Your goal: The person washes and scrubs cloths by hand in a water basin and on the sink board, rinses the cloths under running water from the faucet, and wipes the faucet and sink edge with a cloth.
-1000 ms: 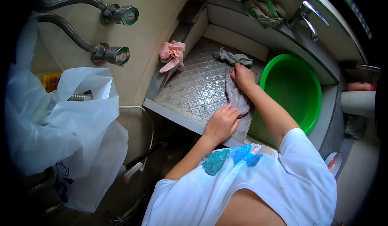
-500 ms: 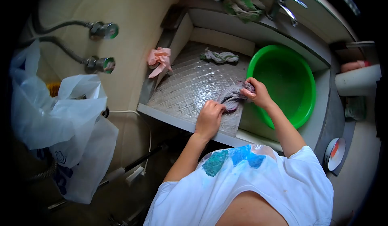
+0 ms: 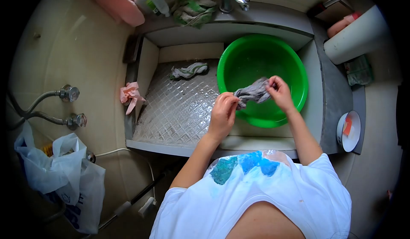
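Note:
A damp, bunched grey cloth (image 3: pixel 255 91) is stretched between my two hands over the near part of a green basin (image 3: pixel 300 89). My left hand (image 3: pixel 224 112) pinches its left end beside the basin's near-left rim. At the other end, my right hand (image 3: pixel 279 93) grips the cloth with thumb and fingers, above the basin's interior. The basin stands in the right part of a sink. Left of it lies the ridged washboard surface (image 3: pixel 175 106), wet and shiny. Near the back of that surface rests a twisted white-and-green cloth (image 3: pixel 189 70).
Pink rubber gloves (image 3: pixel 131 96) hang over the sink's left edge. Behind the sink are a faucet (image 3: pixel 229 0), a crumpled green rag (image 3: pixel 194 11) and a tube (image 3: pixel 159 3). A white bowl (image 3: pixel 351 140) sits at right; plastic bags (image 3: pixel 83 192) hang lower left.
Both hands have lifted the cloth from the washboard's edge to over the basin. The cloth is more spread between them. The camera view has shifted and turned.

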A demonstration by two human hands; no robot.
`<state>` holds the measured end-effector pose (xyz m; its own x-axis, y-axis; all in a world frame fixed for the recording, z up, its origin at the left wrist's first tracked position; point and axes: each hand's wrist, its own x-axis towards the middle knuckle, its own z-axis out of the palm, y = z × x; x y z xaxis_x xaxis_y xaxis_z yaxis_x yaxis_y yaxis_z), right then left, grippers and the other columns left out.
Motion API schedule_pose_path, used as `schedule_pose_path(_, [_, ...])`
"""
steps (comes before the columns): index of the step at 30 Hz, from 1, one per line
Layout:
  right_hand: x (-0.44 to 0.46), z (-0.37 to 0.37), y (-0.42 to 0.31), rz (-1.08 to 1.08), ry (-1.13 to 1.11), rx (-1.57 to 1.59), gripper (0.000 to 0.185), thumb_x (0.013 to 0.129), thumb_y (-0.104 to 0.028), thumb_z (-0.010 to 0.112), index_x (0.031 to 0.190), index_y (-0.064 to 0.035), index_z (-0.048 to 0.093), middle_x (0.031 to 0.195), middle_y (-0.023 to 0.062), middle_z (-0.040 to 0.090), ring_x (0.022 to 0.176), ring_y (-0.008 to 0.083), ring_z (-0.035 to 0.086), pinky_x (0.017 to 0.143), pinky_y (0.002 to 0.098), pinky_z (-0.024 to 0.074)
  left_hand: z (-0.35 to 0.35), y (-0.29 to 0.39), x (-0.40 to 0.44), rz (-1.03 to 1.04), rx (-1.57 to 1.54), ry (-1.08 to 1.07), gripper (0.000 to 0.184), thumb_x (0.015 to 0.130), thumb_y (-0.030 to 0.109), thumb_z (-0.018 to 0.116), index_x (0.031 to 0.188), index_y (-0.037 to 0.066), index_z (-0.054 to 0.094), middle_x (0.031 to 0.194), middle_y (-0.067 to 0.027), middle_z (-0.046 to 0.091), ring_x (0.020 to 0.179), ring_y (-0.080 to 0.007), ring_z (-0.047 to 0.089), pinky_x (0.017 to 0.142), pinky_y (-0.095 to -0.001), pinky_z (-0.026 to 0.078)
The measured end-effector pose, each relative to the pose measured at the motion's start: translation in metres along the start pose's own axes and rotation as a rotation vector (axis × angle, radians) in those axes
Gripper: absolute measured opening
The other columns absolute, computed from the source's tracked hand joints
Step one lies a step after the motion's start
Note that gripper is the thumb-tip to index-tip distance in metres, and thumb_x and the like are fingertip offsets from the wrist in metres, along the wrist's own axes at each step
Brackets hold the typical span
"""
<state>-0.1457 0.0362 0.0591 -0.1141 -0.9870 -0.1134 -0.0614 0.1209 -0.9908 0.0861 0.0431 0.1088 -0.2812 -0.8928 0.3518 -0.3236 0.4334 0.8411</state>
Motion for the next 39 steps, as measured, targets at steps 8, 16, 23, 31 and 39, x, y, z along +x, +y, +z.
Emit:
schedule_pose_path(8, [0.051, -0.057, 0.151, 0.06, 0.406, -0.65, 0.024, 0.066, 0.0, 0.063, 0.087, -0.0051, 0.055, 0.082, 0.0138, 0.06, 0.077, 0.0293, 0.059, 0.071, 0.0366, 0.0469, 0.041, -0.018, 0.001, 0.007, 0.047, -0.199, 0.021, 0.073, 0.0, 0.062, 0.094, 0.003, 0.059, 0.099, -0.0136, 0.054, 0.096, -0.0309, 0.052, 0.083, -0.0373, 0.043])
schedule_pose_path(16, [0.059, -0.031, 0.126, 0.148, 0.202, -0.615, 0.028, 0.062, -0.006, 0.074, 0.083, -0.0036, 0.056, 0.076, 0.0074, 0.06, 0.073, 0.019, 0.06, 0.071, 0.0307, 0.0485, 0.039, -0.027, -0.001, -0.129, 0.007, -0.279, 0.02, 0.076, 0.002, 0.061, 0.095, 0.002, 0.059, 0.102, -0.0141, 0.055, 0.098, -0.0314, 0.053, 0.083, -0.0372, 0.044])
schedule_pose_path(23, [0.036, 0.018, -0.018, 0.007, -0.161, -0.16, 0.02, 0.069, -0.007, 0.069, 0.08, -0.0026, 0.053, 0.07, 0.0043, 0.056, 0.065, 0.0138, 0.054, 0.062, 0.0277, 0.0468, 0.071, -0.033, 0.012, -0.258, -0.046, -0.24, 0.053, 0.075, 0.004, 0.062, 0.122, 0.001, 0.04, 0.119, -0.0159, 0.048, 0.105, -0.034, 0.051, 0.092, -0.037, 0.041])
schedule_pose_path(31, [-0.012, 0.06, -0.083, -0.25, -0.178, -0.087, 0.013, 0.071, 0.0, 0.06, 0.081, -0.0017, 0.053, 0.077, 0.0085, 0.056, 0.072, 0.0171, 0.055, 0.067, 0.0288, 0.0456, 0.07, -0.073, 0.021, -1.009, -1.513, 0.224, 0.03, 0.088, 0.018, 0.036, 0.107, -0.001, 0.05, 0.102, -0.0137, 0.055, 0.098, -0.0304, 0.055, 0.089, -0.0433, 0.045])
schedule_pose_path(39, [-0.026, 0.104, -0.04, -0.533, 0.0, -0.474, 0.015, 0.083, -0.021, 0.058, 0.087, -0.0091, 0.05, 0.069, 0.01, 0.06, 0.06, 0.0288, 0.06, 0.055, 0.0394, 0.0466, 0.103, -0.054, 0.002, -0.716, -1.736, 0.239, 0.034, 0.091, 0.042, 0.04, 0.102, 0.012, 0.05, 0.091, -0.0066, 0.055, 0.086, -0.0197, 0.055, 0.072, -0.0331, 0.048])
